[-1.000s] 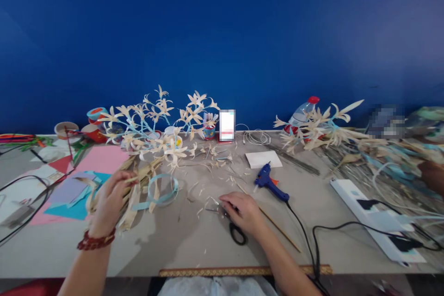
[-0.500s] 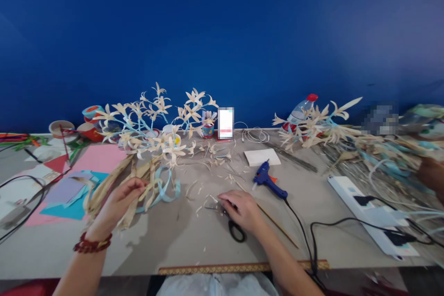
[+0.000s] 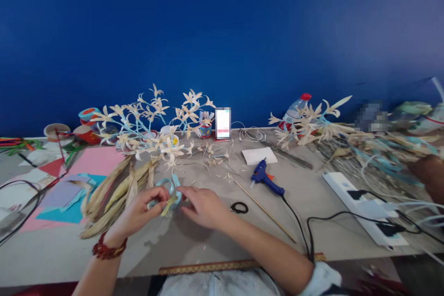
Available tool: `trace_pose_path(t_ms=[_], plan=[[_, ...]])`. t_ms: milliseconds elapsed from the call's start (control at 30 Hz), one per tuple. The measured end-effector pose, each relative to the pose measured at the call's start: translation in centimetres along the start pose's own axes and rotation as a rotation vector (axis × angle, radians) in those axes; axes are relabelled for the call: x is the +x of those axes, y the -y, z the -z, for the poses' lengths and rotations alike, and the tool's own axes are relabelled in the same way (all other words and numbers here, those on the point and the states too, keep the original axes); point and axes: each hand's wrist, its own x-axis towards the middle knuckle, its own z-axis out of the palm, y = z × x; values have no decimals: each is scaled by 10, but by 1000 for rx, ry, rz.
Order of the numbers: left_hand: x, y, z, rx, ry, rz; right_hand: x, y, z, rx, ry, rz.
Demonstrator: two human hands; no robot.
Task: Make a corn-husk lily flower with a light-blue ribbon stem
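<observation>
My left hand (image 3: 143, 212) and my right hand (image 3: 202, 206) meet at the middle of the grey table (image 3: 194, 245). Together they pinch a small dry husk piece (image 3: 169, 203) with a light blue ribbon loop (image 3: 166, 185) curling over it. The fingers of both hands are closed on it. A red bead bracelet (image 3: 106, 249) circles my left wrist. The black-handled scissors (image 3: 239, 207) lie on the table just right of my right hand, not touched. A pile of long dry husks (image 3: 114, 194) lies left of my left hand.
A blue glue gun (image 3: 265, 178) with its black cord, a thin wooden stick (image 3: 265, 212) and a white power strip (image 3: 360, 206) lie to the right. Husk flower sprays (image 3: 152, 120) stand behind. Coloured paper sheets (image 3: 79, 171) cover the left. Another person's arm (image 3: 428, 171) shows at far right.
My right hand left the scissors and moved left. My left hand brought a husk piece and the blue ribbon toward the middle, where both hands now hold it.
</observation>
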Motion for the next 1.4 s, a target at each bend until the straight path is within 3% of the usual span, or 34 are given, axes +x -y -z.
trace_pose_path(t_ms=[133, 267, 367, 500, 600, 700, 800, 900, 967, 1067, 1267, 1400], plan=[[0, 4, -5, 57, -47, -45, 25, -5, -22, 133, -15, -21], [-5, 15, -12, 323, -24, 62, 27, -12, -25, 322, -139, -68], [-6, 22, -15, 435, 5, 51, 18, -19, -19, 522, -275, -155], [-7, 34, -8, 564, -77, -18, -2, -31, 1, 769, -498, -285], [-10, 36, -2, 629, -116, -25, -21, -35, 18, 887, -581, -344], [-13, 21, -4, 590, -192, 6, -38, -30, 24, 961, -566, -381], [-11, -15, -22, 485, -411, -62, -45, -22, 20, 1028, -528, -429], [-1, -53, -50, 490, -338, -319, -47, -14, 15, 1080, -518, -440], [9, -69, -67, 488, -279, -337, -48, -9, 14, 1104, -516, -429], [22, -74, -87, 233, -253, -235, -52, -3, 16, 1123, -513, -411], [27, -66, -108, -577, -146, 120, -64, 5, 21, 1188, -515, -414], [24, -70, -114, -822, -164, 234, -68, 10, 27, 1131, -508, -421]])
